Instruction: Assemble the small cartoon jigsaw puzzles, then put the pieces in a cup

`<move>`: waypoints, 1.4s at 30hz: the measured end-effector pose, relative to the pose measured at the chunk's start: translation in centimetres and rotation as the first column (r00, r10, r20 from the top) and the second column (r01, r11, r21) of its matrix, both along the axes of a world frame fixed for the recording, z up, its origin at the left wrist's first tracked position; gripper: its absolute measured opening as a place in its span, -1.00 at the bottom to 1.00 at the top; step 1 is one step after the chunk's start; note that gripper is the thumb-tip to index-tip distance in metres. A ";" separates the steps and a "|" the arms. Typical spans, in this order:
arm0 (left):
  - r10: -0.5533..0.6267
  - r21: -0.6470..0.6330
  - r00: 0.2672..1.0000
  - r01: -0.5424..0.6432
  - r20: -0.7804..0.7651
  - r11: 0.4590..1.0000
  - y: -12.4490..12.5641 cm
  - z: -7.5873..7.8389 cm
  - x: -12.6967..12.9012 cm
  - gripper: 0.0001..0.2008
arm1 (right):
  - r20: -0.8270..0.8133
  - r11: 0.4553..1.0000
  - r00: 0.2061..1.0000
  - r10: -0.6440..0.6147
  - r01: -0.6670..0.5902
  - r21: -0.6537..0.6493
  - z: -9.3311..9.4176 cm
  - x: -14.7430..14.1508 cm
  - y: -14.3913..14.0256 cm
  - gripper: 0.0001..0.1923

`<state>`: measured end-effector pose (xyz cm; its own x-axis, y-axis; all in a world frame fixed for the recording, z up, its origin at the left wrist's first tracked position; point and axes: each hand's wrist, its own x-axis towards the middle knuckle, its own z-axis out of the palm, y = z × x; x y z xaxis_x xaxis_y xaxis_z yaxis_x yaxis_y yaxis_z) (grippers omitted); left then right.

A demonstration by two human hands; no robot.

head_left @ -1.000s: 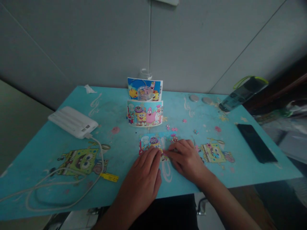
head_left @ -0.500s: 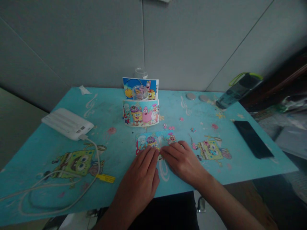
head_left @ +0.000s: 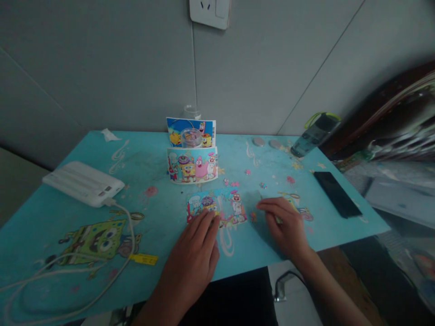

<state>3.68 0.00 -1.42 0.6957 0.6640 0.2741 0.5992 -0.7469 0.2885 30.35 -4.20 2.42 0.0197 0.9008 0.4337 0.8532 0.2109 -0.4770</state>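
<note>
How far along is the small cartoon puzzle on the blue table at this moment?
Most of the puzzle looks assembled, lying flat below the propped reference picture. The left hand rests its fingertips on the puzzle's lower left edge; the right hand hovers right of it, apart from it, and whether it holds a piece cannot be told. A few loose pieces lie beyond the puzzle, unplaced.

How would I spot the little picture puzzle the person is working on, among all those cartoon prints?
On the turquoise table, look just in front of the upright cartoon card. The flat puzzle lies there under the left hand fingertips; unlike the printed cloth figures, it is a separate small rectangle.
</note>
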 end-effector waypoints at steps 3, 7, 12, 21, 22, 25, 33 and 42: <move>0.001 -0.019 0.999 0.000 0.036 1.000 -0.1 0.1 0.0 -0.42 | -0.033 0.992 0.995 -0.099 0.096 -0.086 -0.3 2.3 -2.7 -0.77; 0.013 -0.045 0.999 -0.011 0.038 0.999 -0.1 0.2 0.0 -0.44 | -0.011 0.961 0.995 -0.101 0.094 -0.261 -0.7 2.7 -5.0 -0.77; 0.021 -0.027 0.999 -0.020 0.024 0.999 -0.1 0.2 0.1 -0.45 | 0.007 0.936 0.994 -0.107 0.103 -0.335 -0.5 0.7 -3.2 -0.72; 0.016 -0.018 1.000 -0.016 0.011 1.000 -0.1 0.6 0.0 -0.44 | -0.055 0.945 0.996 -0.064 0.042 -0.325 -0.8 0.7 -0.3 -0.82; 0.016 -0.022 1.000 -0.016 0.013 1.000 -0.1 0.6 0.0 -0.44 | -0.075 0.944 0.995 -0.059 0.031 -0.328 -0.8 0.8 -0.4 -0.83; 0.021 -0.039 1.000 -0.021 0.010 0.999 -0.1 0.8 0.1 -0.45 | -0.158 0.928 0.984 -0.080 0.015 -0.373 -0.4 0.4 -0.4 -0.86; 0.031 -0.050 0.999 -0.031 0.013 0.998 -0.2 1.3 0.1 -0.47 | -0.378 0.913 0.921 -0.090 -0.075 -0.400 1.3 -2.6 2.6 -0.81; 0.033 -0.050 0.998 -0.031 0.049 0.998 -0.4 1.2 0.1 -0.48 | -0.302 0.920 0.952 0.052 -0.163 -0.355 1.7 -3.9 5.6 -0.80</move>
